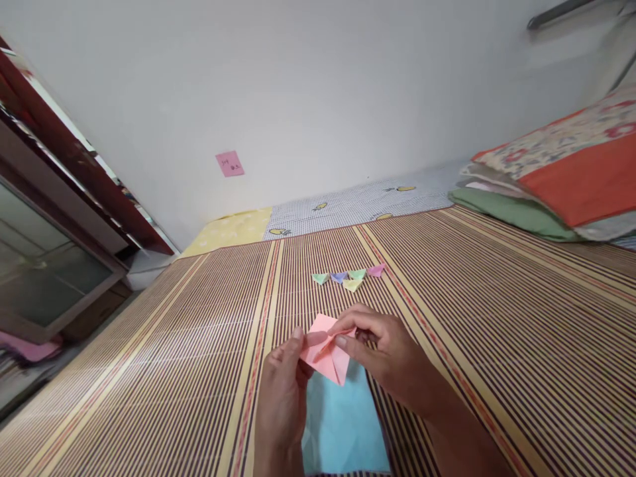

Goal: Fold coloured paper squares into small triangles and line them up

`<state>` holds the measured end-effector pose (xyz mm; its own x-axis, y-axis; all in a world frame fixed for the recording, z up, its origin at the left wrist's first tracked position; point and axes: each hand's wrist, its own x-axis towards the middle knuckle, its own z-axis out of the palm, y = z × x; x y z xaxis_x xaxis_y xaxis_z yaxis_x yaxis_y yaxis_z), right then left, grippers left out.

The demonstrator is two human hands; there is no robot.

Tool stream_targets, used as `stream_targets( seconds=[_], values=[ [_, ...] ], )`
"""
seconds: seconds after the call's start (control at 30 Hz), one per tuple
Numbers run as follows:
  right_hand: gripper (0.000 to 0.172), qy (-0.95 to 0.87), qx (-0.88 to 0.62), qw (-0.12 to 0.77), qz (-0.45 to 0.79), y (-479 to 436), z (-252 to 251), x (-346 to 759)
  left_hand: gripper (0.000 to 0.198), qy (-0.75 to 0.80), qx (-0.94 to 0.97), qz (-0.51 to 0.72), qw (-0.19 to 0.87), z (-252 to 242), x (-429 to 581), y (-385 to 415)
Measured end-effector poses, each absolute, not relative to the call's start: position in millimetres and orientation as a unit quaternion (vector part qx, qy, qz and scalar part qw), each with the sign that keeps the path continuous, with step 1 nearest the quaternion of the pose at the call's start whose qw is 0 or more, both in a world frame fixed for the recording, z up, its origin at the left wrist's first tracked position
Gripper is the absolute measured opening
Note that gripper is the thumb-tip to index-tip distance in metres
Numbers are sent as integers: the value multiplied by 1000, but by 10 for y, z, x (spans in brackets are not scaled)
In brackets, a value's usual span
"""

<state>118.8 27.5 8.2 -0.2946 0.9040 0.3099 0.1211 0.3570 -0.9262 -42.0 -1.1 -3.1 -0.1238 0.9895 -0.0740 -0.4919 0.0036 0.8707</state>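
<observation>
The grip of my right hand (385, 338) is a narrow pinch, thumb and fingers closed on the pink paper (336, 366) toward its right corner, while my left hand (285, 371) clamps the left corner between thumb and fingers. The paper hangs between my two hands, turned like a diamond, one corner away from me and one toward me; it looks about square, so I find no clear long axis in its outline. What matters most, I judge, is the raised fold (326, 347) across its middle: it slants from beneath my right thumb toward me and leftward, so my right hand is the nearer one, and the fold's free end points below my left thumb. Beneath the paper's near corner lies the far end of a blue sheet (342, 421), on the striped mat (189, 371) by its near edge. Farther out, between my hands and the mat's far edge, sit small folded papers: a green one (320, 279), a bluish one (339, 277), another green (357, 273) and a pink one (376, 270) in a row, with a yellow one (352, 285) just on my side of them.
</observation>
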Motion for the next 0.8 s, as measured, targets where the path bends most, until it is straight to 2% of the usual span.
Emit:
stream_targets(
  seconds=[0.27, 0.57, 0.8],
  values=[
    [20, -644, -367, 488, 461, 296, 33, 1162, 26, 411, 349, 591, 600, -79, -480, -44],
    [26, -617, -350, 502, 495, 292, 2, 1110, 26, 490, 362, 616, 500, -20, -371, -64],
    [17, -638, -328, 513, 472, 297, 10, 1122, 27, 518, 407, 594, 462, -16, -353, -83]
  ],
)
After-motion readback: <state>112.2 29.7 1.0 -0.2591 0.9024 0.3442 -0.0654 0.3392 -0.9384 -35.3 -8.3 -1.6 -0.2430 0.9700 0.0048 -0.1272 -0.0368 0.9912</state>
